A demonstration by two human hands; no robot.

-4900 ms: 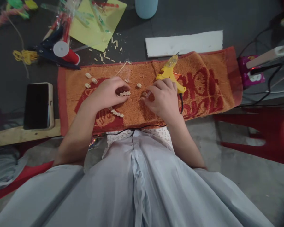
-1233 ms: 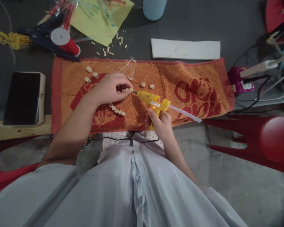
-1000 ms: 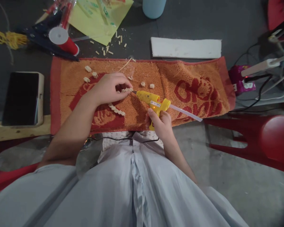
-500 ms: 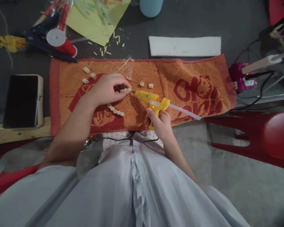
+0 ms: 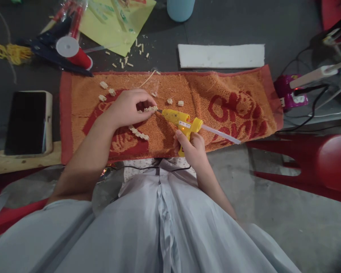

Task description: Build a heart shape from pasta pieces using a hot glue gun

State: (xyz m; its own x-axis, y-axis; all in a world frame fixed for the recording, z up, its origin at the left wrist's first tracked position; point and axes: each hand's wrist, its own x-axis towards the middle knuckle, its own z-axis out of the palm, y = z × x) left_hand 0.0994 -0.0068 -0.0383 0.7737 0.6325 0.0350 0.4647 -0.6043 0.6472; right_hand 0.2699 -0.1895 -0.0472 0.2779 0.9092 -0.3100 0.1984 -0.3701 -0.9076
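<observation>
My left hand pinches a strip of small pale wooden pieces between thumb and fingers, above an orange and red towel. In my right hand is a yellow hot glue gun, gripped by its handle. Its nozzle points left and is at the end of the strip; whether they touch I cannot tell. A clear glue stick sticks out of the gun's back. A second strip of pale pieces lies on the towel below my left hand. Several small wooden clusters lie about the towel.
A white board lies behind the towel. At the back left are a red spool, yellow string, a yellow sheet and wood scraps. A phone-like device lies left; a purple item with cables stands right.
Almost nothing differs. Both hands, the strip and the glue gun keep their places; the whole view has shifted very slightly.
</observation>
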